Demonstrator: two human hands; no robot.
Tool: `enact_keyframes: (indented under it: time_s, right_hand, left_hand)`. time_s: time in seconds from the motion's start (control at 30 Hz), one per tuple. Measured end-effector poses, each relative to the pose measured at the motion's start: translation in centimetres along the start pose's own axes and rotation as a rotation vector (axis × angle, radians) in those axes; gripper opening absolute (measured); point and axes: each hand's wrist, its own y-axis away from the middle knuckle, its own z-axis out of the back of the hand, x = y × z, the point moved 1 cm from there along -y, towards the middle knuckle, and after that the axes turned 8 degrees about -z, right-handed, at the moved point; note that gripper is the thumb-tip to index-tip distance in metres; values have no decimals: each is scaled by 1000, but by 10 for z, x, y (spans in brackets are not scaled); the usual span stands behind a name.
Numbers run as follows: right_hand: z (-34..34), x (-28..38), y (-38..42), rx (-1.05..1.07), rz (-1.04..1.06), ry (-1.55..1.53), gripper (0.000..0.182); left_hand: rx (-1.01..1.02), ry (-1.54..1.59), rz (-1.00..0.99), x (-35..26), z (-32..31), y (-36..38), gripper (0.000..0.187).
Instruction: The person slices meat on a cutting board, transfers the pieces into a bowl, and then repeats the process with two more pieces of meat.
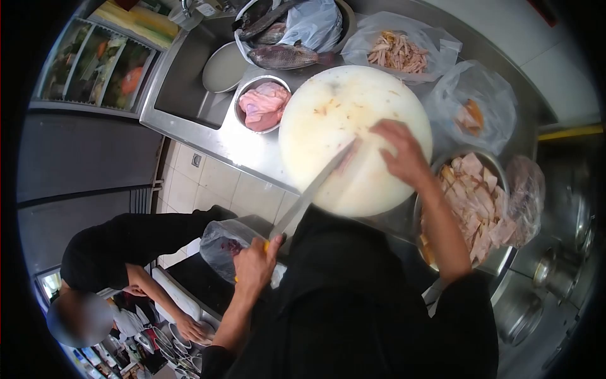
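Observation:
My left hand (254, 264) is closed around the yellow handle of a long knife (315, 184), low and left of the round white cutting board (315, 126). The blade points up and right, its tip over the board beside a thin reddish strip of meat (348, 158). Over the right part of the board is my right hand (401, 148), thumb and fingers apart, with nothing visible between them. Small scraps lie on the board's upper part.
A bowl of pink meat (264, 106), whole fish (284, 57) and bagged strips (398, 52) surround the board. A large bowl of meat pieces (473, 202) is at right. Sink (189, 95) at upper left. Another person (120, 252) bends at lower left, near a plastic bag (218, 246).

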Motion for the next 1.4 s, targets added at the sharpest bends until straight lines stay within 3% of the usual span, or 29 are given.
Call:
enact_keyframes:
  time_s: [0.1,0.2,0.4,0.47,0.57,0.6,0.7,0.9,1.1,1.4]
  right_hand:
    - [-23,29,-18,9,213,-33,43]
    - [-44,15,-25,328,311,144,35]
    - [-49,12,-24,309,242,241,28]
    - [-51,-6,-25,277,169,55,31]
    - [-43,1,-26,206,46,-43,45]
    - [-40,6,-23,178,0,-46,51]
    - [-54,4,-15,158,101,60,63]
    - [-65,12,-7,384,12,113,61]
    - [-72,17,2,217,26,59,43]
    - [-59,13,-1,54,-149,-176,40]
  left_hand:
    - [-49,-100,-25,6,2,3,65]
    - [-53,-89,-38,10,1,4,64]
    - [23,-14,-1,10,20,21,64]
    - [69,64,7,20,33,32,65]
    - [256,421,175,41,43,37,70]
    - [354,563,369,41,45,40,75]
    - [513,890,467,59,25,29,77]
    - [634,987,495,56,-4,3,76]
    - [711,959,493,41,-11,-9,76]
    - [762,973,350,7,-12,-38,76]
